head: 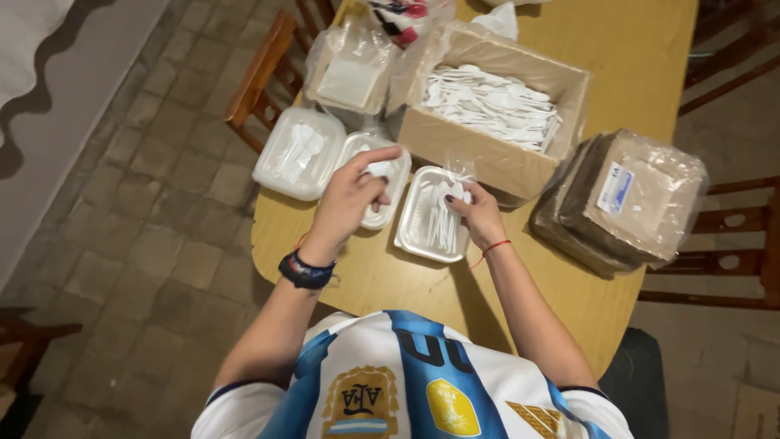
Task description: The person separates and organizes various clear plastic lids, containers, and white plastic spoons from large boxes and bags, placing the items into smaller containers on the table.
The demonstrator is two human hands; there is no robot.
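Observation:
My left hand [351, 195] is raised over a white foam tray [388, 213], its fingers pinched on a small white plastic piece. My right hand [479, 213] rests at the right edge of a second white tray [416, 226] that holds several white plastic utensils, and its fingers grip one of them. A third tray [276, 172] with utensils, under a clear lid, lies to the left. Behind the trays stands an open cardboard box [479, 154] full of white plastic utensils.
The yellow wooden table [382, 280] also carries a wrapped stack of brown trays [626, 203] on the right and bagged white containers [351, 69] at the back left. Wooden chairs [264, 77] stand around it on a stone tile floor.

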